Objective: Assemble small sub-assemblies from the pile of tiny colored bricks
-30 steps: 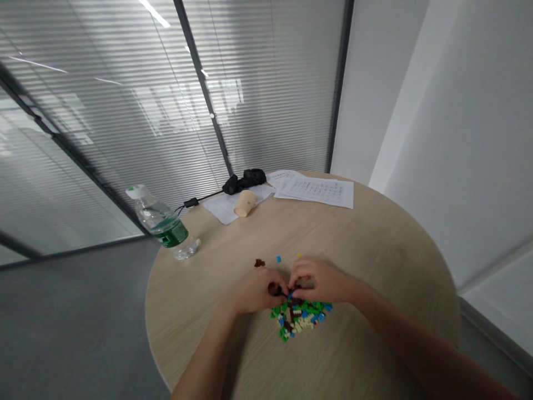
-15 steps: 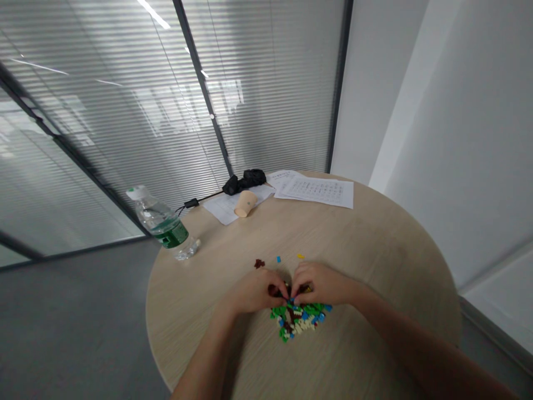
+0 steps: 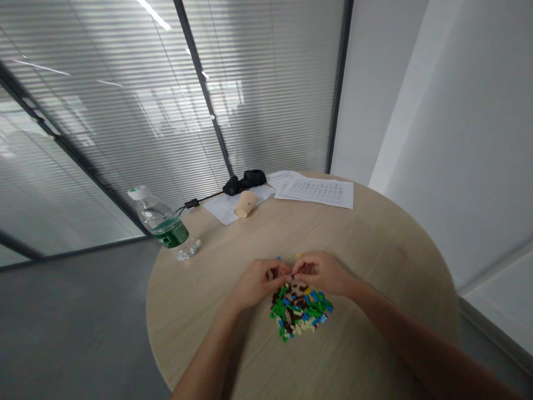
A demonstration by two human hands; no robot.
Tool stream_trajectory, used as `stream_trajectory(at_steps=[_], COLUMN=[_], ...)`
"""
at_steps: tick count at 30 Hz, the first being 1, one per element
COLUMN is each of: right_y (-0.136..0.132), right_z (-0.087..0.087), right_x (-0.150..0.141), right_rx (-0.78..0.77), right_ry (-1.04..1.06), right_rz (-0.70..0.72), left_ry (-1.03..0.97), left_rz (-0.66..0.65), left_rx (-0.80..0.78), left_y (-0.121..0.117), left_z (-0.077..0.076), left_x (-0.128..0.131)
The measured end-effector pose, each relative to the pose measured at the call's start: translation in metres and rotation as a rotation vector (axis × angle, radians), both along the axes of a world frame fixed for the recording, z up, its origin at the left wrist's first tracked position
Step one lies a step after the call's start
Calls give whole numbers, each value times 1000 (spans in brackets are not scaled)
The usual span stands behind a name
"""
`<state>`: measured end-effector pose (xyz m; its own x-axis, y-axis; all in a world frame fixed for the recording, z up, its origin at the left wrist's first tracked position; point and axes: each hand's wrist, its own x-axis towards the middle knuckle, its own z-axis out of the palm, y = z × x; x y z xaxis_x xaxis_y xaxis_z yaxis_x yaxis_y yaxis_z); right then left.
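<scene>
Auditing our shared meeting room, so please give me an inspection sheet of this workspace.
Surface: round wood-grain table.
Job's things: small plastic bricks, green, blue, brown and cream, in a patch near the near edge.
Clutter: water bottle and paper cup, both on their sides; printed papers; black crumpled bundle.
Hands: left hand and right hand meet at the fingertips above the bricks; anything held is too small to tell.
Cables: thin black cable with small adapter.
Surroundings: glass partition with blinds, white wall, grey floor.
</scene>
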<state>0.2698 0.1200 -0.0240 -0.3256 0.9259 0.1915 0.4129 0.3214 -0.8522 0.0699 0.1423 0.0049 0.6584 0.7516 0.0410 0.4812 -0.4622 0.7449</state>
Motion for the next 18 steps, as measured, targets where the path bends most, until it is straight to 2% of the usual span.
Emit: stream_trajectory(at_steps=[5, 8, 10, 13, 18], right_y=[0, 1, 2, 4, 3], right_z=[0, -1, -2, -3, -2], right_x=[-9, -8, -5, 0, 1], right_rx=[18, 6, 18, 42, 66], right_ry=[96, 134, 129, 77, -24], right_rz=[-99, -132, -152, -180, -180], left_ry=[-57, -28, 27, 230, 368], left_rz=[110, 149, 211, 304, 354], left_rx=[26, 100, 205, 354, 401], left_y=[0, 5, 12, 20, 25], left_z=[-2, -1, 0, 1, -1], left_x=[6, 0, -8, -22, -33])
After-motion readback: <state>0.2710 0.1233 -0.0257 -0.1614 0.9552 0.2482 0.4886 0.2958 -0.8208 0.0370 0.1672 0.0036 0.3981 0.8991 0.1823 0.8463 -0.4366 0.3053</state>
